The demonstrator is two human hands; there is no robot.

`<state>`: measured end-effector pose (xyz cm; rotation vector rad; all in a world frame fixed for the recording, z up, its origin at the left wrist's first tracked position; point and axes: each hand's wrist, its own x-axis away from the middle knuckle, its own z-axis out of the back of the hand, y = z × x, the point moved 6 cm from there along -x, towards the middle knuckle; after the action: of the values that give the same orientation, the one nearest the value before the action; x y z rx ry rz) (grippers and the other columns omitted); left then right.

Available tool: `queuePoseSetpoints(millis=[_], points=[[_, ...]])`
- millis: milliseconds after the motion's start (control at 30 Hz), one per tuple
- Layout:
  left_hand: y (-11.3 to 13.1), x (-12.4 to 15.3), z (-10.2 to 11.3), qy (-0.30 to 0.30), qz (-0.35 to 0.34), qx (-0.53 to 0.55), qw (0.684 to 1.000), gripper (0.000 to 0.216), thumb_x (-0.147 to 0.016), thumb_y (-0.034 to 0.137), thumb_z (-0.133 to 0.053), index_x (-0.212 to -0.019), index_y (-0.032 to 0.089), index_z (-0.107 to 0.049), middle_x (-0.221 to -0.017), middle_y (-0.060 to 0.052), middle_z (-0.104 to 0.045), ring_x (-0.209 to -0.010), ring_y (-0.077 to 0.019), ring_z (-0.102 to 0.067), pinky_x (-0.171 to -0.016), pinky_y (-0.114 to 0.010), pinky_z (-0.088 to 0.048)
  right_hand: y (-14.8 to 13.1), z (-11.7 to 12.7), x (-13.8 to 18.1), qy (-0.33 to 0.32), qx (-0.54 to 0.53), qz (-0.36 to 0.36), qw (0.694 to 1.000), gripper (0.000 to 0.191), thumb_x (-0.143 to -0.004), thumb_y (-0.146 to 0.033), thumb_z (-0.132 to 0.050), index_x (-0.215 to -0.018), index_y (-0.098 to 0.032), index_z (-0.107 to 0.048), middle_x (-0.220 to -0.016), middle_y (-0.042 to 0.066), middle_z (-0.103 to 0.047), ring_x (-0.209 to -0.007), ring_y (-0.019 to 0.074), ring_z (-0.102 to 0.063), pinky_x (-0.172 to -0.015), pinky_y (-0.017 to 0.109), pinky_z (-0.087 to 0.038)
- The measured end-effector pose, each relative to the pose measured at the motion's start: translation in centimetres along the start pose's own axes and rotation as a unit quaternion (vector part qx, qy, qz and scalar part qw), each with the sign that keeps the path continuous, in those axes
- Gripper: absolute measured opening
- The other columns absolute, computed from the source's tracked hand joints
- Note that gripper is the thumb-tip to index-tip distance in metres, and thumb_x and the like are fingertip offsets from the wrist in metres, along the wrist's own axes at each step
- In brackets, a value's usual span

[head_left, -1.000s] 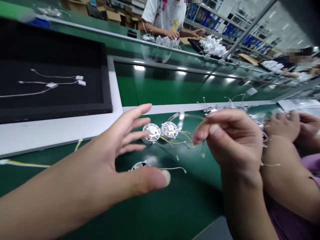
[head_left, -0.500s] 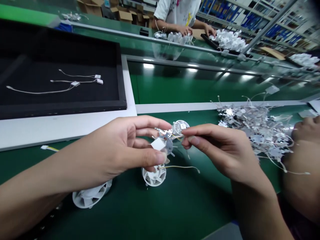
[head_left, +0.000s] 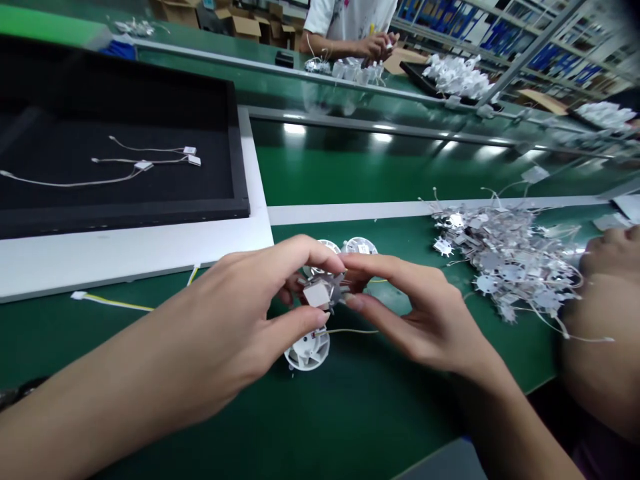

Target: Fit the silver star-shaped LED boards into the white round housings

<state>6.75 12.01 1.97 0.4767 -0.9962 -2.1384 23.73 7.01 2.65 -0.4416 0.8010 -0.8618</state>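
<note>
My left hand (head_left: pixel 260 313) grips a small silvery toothed metal plate (head_left: pixel 336 289) that carries a white square block (head_left: pixel 317 294). From the other side, my right hand (head_left: pixel 415 303) pinches the right edge of this same plate between thumb and fingertips. Just below lies a white round fan-like part (head_left: pixel 308 351) with a thin wire (head_left: pixel 353 331) running right. Two more white round parts rest behind the fingers, one of them a ring (head_left: pixel 361 246) with a pale label at its centre. My fingers partly hide the plate's outline.
At the right is a heap of wired silvery plates (head_left: pixel 515 260), with another person's arm (head_left: pixel 600 307) beside it. A black tray (head_left: pixel 237 153) with several wired white squares stands at the left. Across the line, a co-worker (head_left: pixel 350 33) handles small parts near a white pile (head_left: pixel 457 77).
My right hand has moved left from the thin wires onto the plate. My left hand has turned slightly, its fingers now arched over the plate. The co-worker's hands have come together.
</note>
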Motion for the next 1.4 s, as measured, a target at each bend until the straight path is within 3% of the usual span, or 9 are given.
queuePoseSetpoints(millis=[133, 300, 500, 633, 767, 1000, 1267, 1400], points=[[1.0, -0.2, 0.5, 0.022, -0.054, 0.004, 0.998, 0.026, -0.096, 0.034, -0.064, -0.119, 0.047, -0.063, -0.116, 0.016, -0.071, -0.099, -0.0107, -0.068, -0.081, -0.011, -0.054, 0.1, 0.1, -0.1, 0.036, 0.017, 0.003, 0.999, 0.022, -0.094, -0.007, -0.067, -0.114, -0.016, -0.068, -0.104, 0.004, -0.078, -0.091, 0.0118, -0.074, -0.081, 0.021, -0.056], [0.4, -0.4, 0.8, 0.049, -0.007, 0.067, 0.997, 0.019, -0.092, 0.034, -0.070, -0.109, 0.044, -0.067, -0.100, 0.016, -0.074, -0.085, -0.0093, -0.072, -0.066, -0.007, -0.054, 0.0, 0.2, -0.2, 0.073, 0.056, 0.032, 0.995, 0.013, -0.093, -0.006, -0.068, -0.101, -0.016, -0.069, -0.092, 0.004, -0.078, -0.082, 0.0134, -0.074, -0.072, 0.024, -0.056], [0.0, -0.4, 0.4, 0.045, 0.042, 0.145, 0.987, 0.009, -0.091, 0.037, -0.074, -0.099, 0.040, -0.073, -0.093, 0.013, -0.075, -0.078, -0.0086, -0.071, -0.068, -0.006, -0.055, 0.0, -0.2, 0.0, 0.085, 0.108, 0.040, 0.990, 0.024, -0.093, -0.009, -0.065, -0.113, -0.021, -0.065, -0.105, 0.005, -0.079, -0.085, 0.0166, -0.075, -0.074, 0.029, -0.059], [0.0, -0.5, 0.4, 0.042, 0.055, 0.167, 0.984, 0.007, -0.089, 0.042, -0.076, -0.096, 0.042, -0.076, -0.093, 0.013, -0.075, -0.075, -0.0097, -0.069, -0.067, -0.008, -0.055, -0.3, -0.4, 0.1, 0.088, 0.138, 0.092, 0.982, 0.022, -0.094, -0.009, -0.064, -0.113, -0.019, -0.068, -0.097, 0.008, -0.080, -0.087, 0.0203, -0.076, -0.073, 0.033, -0.059], [0.1, -0.5, 0.7, 0.062, 0.036, 0.131, 0.989, 0.007, -0.089, 0.042, -0.076, -0.095, 0.040, -0.076, -0.097, 0.012, -0.076, -0.082, -0.0129, -0.070, -0.075, -0.013, -0.056, -0.5, -0.2, 0.1, 0.102, 0.173, 0.108, 0.974, 0.017, -0.093, -0.014, -0.068, -0.109, -0.020, -0.069, -0.098, 0.009, -0.079, -0.083, 0.0216, -0.075, -0.070, 0.036, -0.058], [1.3, -0.3, 1.1, 0.079, -0.059, 0.001, 0.995, 0.009, -0.096, 0.041, -0.068, -0.099, 0.034, -0.073, -0.105, 0.008, -0.075, -0.093, -0.0173, -0.069, -0.085, -0.022, -0.053, -0.6, -0.4, -0.3, 0.035, 0.130, 0.101, 0.986, 0.020, -0.091, -0.020, -0.071, -0.110, -0.017, -0.065, -0.098, 0.009, -0.078, -0.088, 0.0224, -0.074, -0.076, 0.037, -0.056], [1.6, 0.0, 1.1, 0.095, -0.067, -0.046, 0.992, 0.013, -0.098, 0.045, -0.063, -0.103, 0.036, -0.072, -0.117, 0.006, -0.073, -0.108, -0.0226, -0.068, -0.095, -0.027, -0.054, -0.7, -0.1, 0.1, 0.077, 0.208, 0.147, 0.964, 0.015, -0.092, -0.025, -0.074, -0.106, -0.021, -0.069, -0.093, 0.005, -0.080, -0.081, 0.0217, -0.074, -0.068, 0.036, -0.056], [1.6, -0.1, 1.3, 0.119, -0.080, -0.047, 0.989, 0.015, -0.096, 0.047, -0.068, -0.095, 0.033, -0.072, -0.114, 0.006, -0.074, -0.105, -0.0208, -0.069, -0.097, -0.026, -0.054, -1.3, -0.1, 0.2, 0.098, 0.258, 0.172, 0.946, 0.015, -0.089, -0.024, -0.077, -0.102, -0.021, -0.071, -0.091, 0.005, -0.081, -0.081, 0.0229, -0.075, -0.068, 0.036, -0.056]])
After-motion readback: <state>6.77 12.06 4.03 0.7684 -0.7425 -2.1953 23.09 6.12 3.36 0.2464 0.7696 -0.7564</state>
